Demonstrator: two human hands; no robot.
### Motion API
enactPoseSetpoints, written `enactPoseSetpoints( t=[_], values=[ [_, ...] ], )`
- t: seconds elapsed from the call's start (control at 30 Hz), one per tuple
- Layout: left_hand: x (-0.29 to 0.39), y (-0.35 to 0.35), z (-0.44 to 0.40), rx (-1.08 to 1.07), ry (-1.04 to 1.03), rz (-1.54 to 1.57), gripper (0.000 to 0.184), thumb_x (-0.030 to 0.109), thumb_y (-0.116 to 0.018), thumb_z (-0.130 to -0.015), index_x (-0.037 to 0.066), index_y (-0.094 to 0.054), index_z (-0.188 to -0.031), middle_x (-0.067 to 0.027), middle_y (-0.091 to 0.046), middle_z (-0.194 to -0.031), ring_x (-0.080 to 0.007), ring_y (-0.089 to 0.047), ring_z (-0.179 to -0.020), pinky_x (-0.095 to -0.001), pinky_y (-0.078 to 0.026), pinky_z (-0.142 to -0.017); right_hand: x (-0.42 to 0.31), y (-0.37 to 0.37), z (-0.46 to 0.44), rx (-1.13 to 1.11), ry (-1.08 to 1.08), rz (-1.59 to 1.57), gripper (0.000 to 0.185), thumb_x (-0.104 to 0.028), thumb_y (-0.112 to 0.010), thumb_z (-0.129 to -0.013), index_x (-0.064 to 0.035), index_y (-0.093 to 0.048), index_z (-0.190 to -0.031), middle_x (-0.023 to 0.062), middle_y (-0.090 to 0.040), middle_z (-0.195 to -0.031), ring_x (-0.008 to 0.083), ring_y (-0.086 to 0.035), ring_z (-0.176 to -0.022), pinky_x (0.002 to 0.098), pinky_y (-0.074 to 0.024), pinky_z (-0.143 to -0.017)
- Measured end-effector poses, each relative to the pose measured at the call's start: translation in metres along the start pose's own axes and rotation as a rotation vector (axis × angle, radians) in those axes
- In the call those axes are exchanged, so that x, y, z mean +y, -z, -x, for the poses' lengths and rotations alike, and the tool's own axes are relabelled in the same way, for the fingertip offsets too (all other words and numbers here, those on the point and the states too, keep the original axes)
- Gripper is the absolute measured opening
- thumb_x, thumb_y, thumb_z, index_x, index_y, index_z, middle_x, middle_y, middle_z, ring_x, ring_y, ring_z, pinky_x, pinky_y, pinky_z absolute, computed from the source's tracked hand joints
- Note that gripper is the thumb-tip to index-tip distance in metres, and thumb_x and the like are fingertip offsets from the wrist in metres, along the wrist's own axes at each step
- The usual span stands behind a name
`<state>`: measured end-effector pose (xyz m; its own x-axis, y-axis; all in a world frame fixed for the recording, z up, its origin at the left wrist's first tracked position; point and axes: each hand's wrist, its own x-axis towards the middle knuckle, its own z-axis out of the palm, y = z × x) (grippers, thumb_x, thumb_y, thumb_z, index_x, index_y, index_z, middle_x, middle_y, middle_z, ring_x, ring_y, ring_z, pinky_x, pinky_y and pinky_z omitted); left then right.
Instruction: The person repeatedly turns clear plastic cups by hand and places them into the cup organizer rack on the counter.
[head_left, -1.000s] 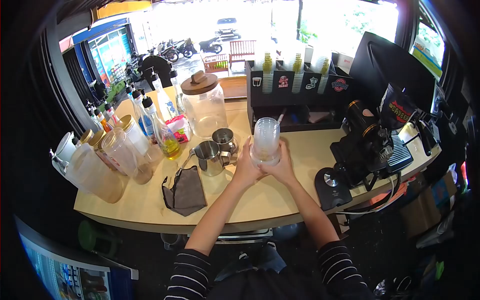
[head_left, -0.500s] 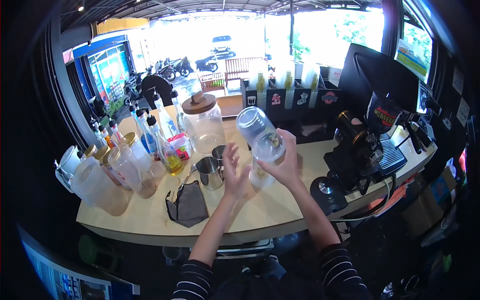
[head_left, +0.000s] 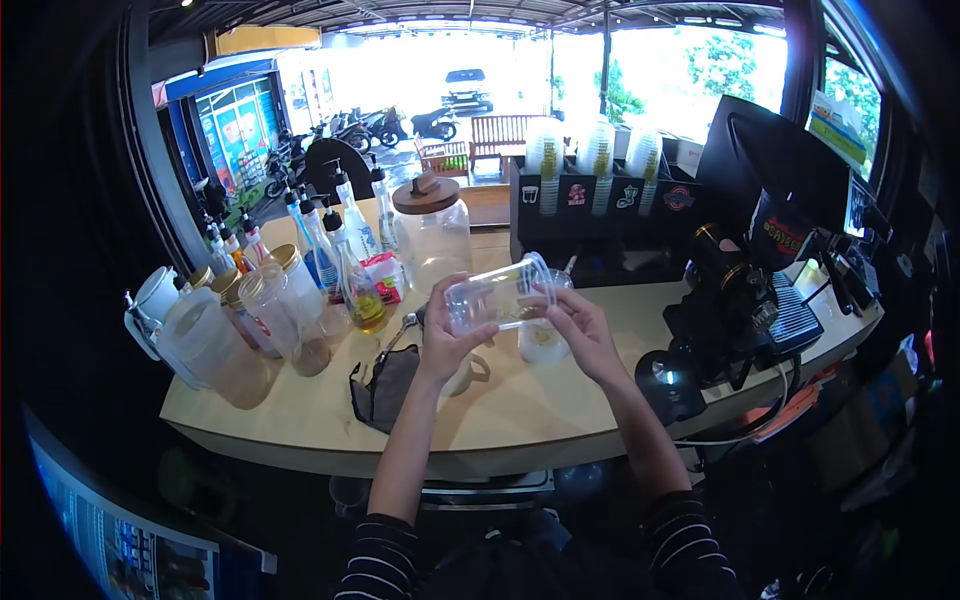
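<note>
A clear plastic cup (head_left: 490,298) lies sideways in the air above the counter, its open end toward the right. My left hand (head_left: 442,335) is closed around the base end of it. At the rim, the fingers of my right hand (head_left: 588,335) grip the same cup. Just behind my right hand a clear container (head_left: 541,345) with pale contents stands on the counter, partly covered by the hand and cup. A dark grey cloth (head_left: 388,392) lies to the left of my left forearm. The metal pitcher is mostly hidden behind my left hand.
A wooden-lidded jar (head_left: 432,240) stands behind my left hand. Several pump bottles (head_left: 362,300) and clear pitchers (head_left: 215,350) crowd the counter's (head_left: 290,425) left side. A black holder (head_left: 560,235) with stacked cups is at the back; a black coffee grinder (head_left: 760,220) stands right.
The cup has tipped from upside down to sideways and come lower. My left hand, apart from it before, now grips its base end. The view has shifted slightly.
</note>
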<state>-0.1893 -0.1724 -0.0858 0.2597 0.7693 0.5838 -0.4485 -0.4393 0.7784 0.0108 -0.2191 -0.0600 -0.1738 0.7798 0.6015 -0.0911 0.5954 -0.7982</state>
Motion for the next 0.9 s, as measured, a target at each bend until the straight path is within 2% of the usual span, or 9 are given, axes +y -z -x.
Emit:
enactPoseSetpoints(
  t=[0.03,0.13,0.33,0.4,0.5,0.53,0.7,0.83,0.9],
  values=[
    [-0.001,-0.001,0.001,0.001,0.001,0.0,0.072,-0.002,-0.075,-0.067,0.008,-0.035,-0.126,-0.0112,-0.045,-0.124,-0.0212,-0.051,-0.112,-0.0336,-0.048,-0.092,-0.001,0.0,-0.001,-0.037,-0.091,-0.104,0.038,-0.017,-0.052,-0.092,0.0039,-0.048,-0.124,0.0122,-0.062,-0.106,0.016,-0.058,-0.099,0.0301,-0.0442,-0.089],
    [-0.004,0.001,0.004,-0.047,-0.074,0.005,0.075,-0.003,-0.076,-0.065,0.01,-0.035,-0.127,-0.0105,-0.042,-0.127,-0.0213,-0.048,-0.115,-0.0352,-0.046,-0.095,-0.005,-0.006,-0.001,0.012,-0.084,-0.014,0.04,-0.028,-0.045,-0.096,0.0056,-0.054,-0.116,0.0136,-0.067,-0.095,0.0163,-0.064,-0.084,0.0278,-0.0496,-0.08],
    [0.004,-0.001,0.009,-0.124,-0.127,-0.041,0.073,0.001,-0.076,-0.068,0.01,-0.035,-0.127,-0.0102,-0.041,-0.128,-0.0218,-0.047,-0.116,-0.0359,-0.046,-0.096,-0.017,-0.009,-0.001,0.1,-0.195,-0.073,0.034,-0.023,-0.047,-0.095,0.0061,-0.059,-0.109,0.0133,-0.067,-0.09,0.0145,-0.064,-0.082,0.026,-0.0506,-0.074],
    [0.014,-0.007,0.011,-0.055,0.043,-0.167,0.071,0.015,-0.077,-0.071,0.007,-0.033,-0.128,-0.0126,-0.04,-0.13,-0.0259,-0.05,-0.113,-0.0399,-0.051,-0.089,-0.015,-0.009,0.0,0.128,-0.12,-0.008,0.034,-0.023,-0.047,-0.095,0.006,-0.059,-0.108,0.0136,-0.067,-0.09,0.015,-0.064,-0.081,0.026,-0.0508,-0.074],
    [0.026,-0.013,0.008,0.044,0.317,0.016,0.068,0.01,-0.074,-0.074,0.007,-0.034,-0.128,-0.0088,-0.044,-0.123,-0.0196,-0.052,-0.108,-0.0328,-0.046,-0.093,-0.017,-0.009,0.002,0.151,-0.031,0.061,0.033,-0.023,-0.047,-0.095,0.006,-0.059,-0.108,0.0138,-0.067,-0.089,0.0158,-0.065,-0.078,0.0258,-0.0514,-0.072],
    [0.022,-0.01,0.007,0.048,0.319,0.017,0.068,0.01,-0.074,-0.074,0.007,-0.034,-0.128,-0.0088,-0.044,-0.123,-0.0196,-0.052,-0.108,-0.0328,-0.046,-0.093,-0.019,-0.009,0.004,0.155,-0.015,0.068,0.033,-0.022,-0.047,-0.095,0.006,-0.059,-0.107,0.0138,-0.067,-0.088,0.016,-0.065,-0.076,0.0256,-0.0519,-0.07],
    [0.017,-0.006,0.007,-0.171,-0.055,-0.262,0.072,0.005,-0.076,-0.07,0.004,-0.035,-0.129,-0.0088,-0.044,-0.122,-0.0174,-0.049,-0.11,-0.0313,-0.044,-0.095,-0.023,0.003,0.002,0.211,-0.19,-0.056,0.033,-0.022,-0.047,-0.095,0.0059,-0.058,-0.108,0.0133,-0.066,-0.09,0.0157,-0.065,-0.073,0.0246,-0.0526,-0.064],
    [0.012,-0.004,0.008,-0.199,-0.04,-0.223,0.075,0.001,-0.076,-0.068,0.005,-0.034,-0.13,-0.0089,-0.042,-0.125,-0.0174,-0.047,-0.113,-0.0318,-0.043,-0.096,-0.028,0.006,0.001,0.142,-0.28,-0.097,0.035,-0.022,-0.045,-0.096,0.0064,-0.054,-0.115,0.0145,-0.065,-0.096,0.0167,-0.065,-0.076,0.0258,-0.0529,-0.068],
    [0.01,-0.005,0.007,-0.117,-0.008,-0.109,0.075,0.0,-0.076,-0.068,0.005,-0.034,-0.131,-0.0093,-0.041,-0.127,-0.0184,-0.046,-0.115,-0.0326,-0.043,-0.097,-0.025,0.003,0.002,0.108,-0.215,-0.139,0.037,-0.021,-0.044,-0.096,0.0066,-0.05,-0.12,0.0149,-0.064,-0.1,0.0174,-0.065,-0.08,0.0268,-0.0526,-0.071]
  ],
)
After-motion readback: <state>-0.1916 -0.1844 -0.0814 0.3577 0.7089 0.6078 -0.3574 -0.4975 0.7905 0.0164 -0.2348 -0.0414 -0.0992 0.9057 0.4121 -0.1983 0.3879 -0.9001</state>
